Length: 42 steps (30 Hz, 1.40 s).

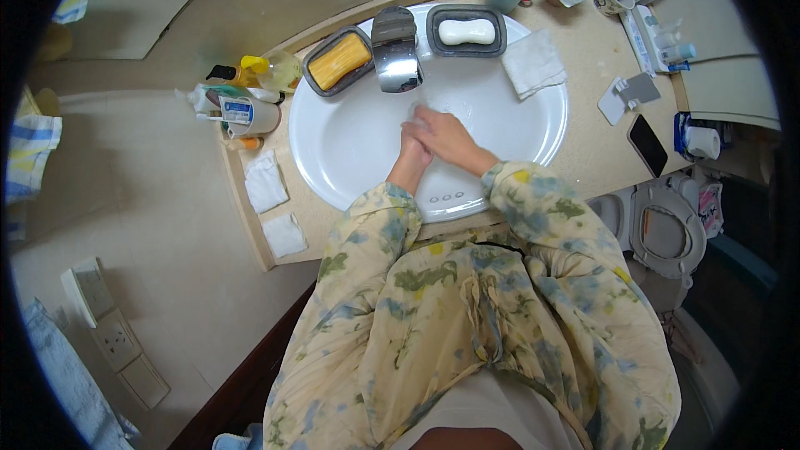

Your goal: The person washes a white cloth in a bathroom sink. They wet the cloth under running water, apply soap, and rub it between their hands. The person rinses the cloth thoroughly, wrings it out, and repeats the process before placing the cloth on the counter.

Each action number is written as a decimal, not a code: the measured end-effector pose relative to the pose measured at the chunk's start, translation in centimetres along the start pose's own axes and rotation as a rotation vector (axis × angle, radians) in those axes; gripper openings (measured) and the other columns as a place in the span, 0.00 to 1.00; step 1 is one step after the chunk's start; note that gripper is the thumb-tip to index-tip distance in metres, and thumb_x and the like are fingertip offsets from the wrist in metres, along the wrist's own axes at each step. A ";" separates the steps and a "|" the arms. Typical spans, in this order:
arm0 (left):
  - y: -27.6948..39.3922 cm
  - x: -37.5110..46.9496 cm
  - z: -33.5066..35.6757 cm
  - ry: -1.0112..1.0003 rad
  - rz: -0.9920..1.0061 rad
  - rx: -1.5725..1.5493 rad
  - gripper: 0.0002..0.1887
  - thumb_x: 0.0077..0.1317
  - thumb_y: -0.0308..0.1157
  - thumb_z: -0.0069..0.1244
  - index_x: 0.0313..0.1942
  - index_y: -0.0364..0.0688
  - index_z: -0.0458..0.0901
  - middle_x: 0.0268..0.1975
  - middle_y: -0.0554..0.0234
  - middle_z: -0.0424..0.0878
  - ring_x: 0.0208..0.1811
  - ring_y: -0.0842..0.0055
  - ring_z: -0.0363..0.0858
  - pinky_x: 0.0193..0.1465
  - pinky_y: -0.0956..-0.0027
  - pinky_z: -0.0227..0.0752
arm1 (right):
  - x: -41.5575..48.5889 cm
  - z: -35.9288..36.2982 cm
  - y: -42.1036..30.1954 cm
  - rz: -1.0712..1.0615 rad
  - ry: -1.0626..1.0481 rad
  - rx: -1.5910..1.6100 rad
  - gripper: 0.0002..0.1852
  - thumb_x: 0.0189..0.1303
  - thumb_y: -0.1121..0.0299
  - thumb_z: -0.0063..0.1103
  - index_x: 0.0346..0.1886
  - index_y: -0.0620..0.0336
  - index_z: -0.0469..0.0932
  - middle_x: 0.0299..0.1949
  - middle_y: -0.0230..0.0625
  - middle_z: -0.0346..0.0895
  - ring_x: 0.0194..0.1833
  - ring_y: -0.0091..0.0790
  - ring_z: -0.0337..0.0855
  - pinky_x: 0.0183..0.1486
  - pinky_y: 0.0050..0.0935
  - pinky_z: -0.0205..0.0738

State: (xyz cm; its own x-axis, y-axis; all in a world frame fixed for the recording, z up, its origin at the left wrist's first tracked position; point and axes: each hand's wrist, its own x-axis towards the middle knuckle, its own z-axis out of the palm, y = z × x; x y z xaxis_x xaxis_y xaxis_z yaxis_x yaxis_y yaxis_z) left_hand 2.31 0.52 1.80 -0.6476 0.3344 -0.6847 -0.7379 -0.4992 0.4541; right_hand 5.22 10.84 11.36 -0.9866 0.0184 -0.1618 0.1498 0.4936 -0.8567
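Both hands are together over the white sink basin (pixel 350 137), just below the chrome faucet (pixel 397 53). My right hand (pixel 453 139) lies across the fingers of my left hand (pixel 412 153), and the two touch. Water seems to run from the spout onto the fingers, which are blurred there. No object shows in either hand, though the overlap hides the palms. A yellow soap bar (pixel 340 62) rests in a dark dish left of the faucet. In a similar dish on the right is a white soap bar (pixel 467 32). A folded white cloth (pixel 535 64) drapes over the basin's right rim.
Pump bottles (pixel 275 72) and a cup (pixel 262 117) with a toothpaste tube crowd the counter's left end. Two white cloths (pixel 265 181) lie below. On the right are a smartphone (pixel 647 145) and a cup of toothbrushes (pixel 609 0). A toilet (pixel 669 231) stands beyond.
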 end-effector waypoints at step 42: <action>7.6 -5.2 1.0 -0.104 0.086 0.309 0.22 0.70 0.43 0.40 0.59 0.43 0.63 0.51 0.59 0.75 0.53 0.68 0.75 0.56 0.62 0.72 | 2.2 -5.2 6.5 0.104 -0.330 0.516 0.25 0.58 0.47 0.58 0.42 0.64 0.77 0.30 0.33 0.75 0.28 0.23 0.74 0.26 0.26 0.69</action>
State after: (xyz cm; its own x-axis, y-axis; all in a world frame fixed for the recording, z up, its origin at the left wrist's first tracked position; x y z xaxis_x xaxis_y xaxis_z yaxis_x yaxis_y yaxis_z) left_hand -0.16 -4.22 9.39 -0.7141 0.3895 -0.5816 -0.6921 -0.2685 0.6700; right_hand 3.71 18.62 7.99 -0.9059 -0.2664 -0.3292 0.3369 0.0177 -0.9414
